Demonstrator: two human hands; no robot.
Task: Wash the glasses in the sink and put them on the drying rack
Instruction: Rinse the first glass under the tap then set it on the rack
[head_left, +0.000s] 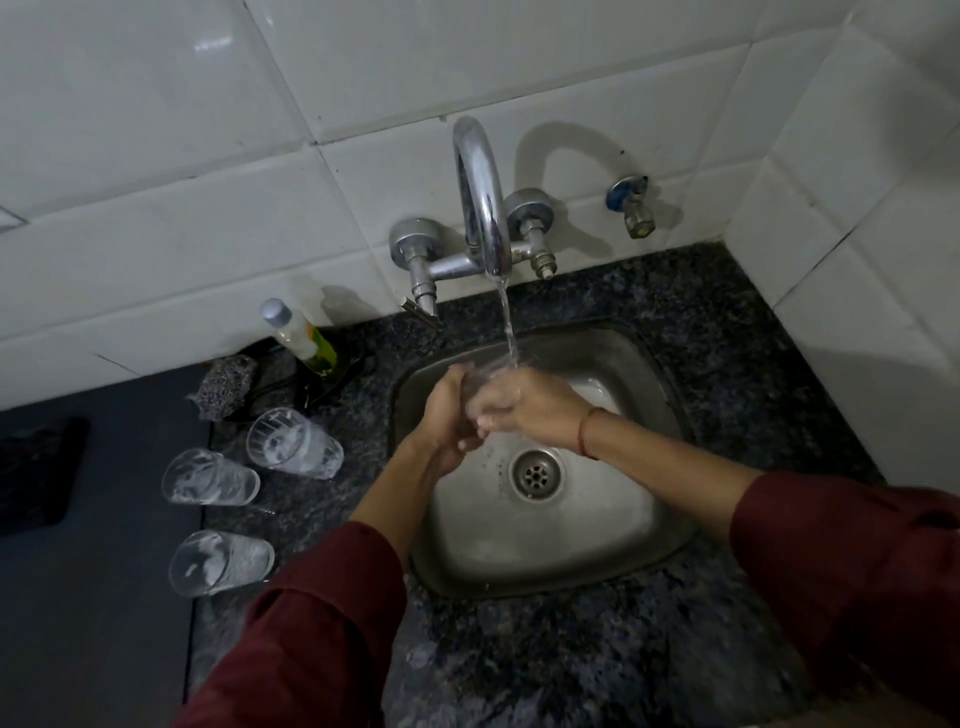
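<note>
Over the steel sink (613, 540), both my hands hold one clear glass (485, 375) under the running water from the chrome tap (480, 192). My left hand (447, 415) wraps its near side and my right hand (524, 402) curls around it from the right. The glass is mostly hidden by my fingers. Three soapy glasses lie on their sides on the counter to the left: one nearest the sink (293, 442), one further left (208, 478), one at the front (221, 561).
A dish soap bottle (301, 335) and a steel scrubber (226, 387) sit by the wall left of the tap. A dark mat (36, 475) lies at far left. Speckled granite counter (597, 649) surrounds the sink. A small wall valve (631, 205) juts out at the right.
</note>
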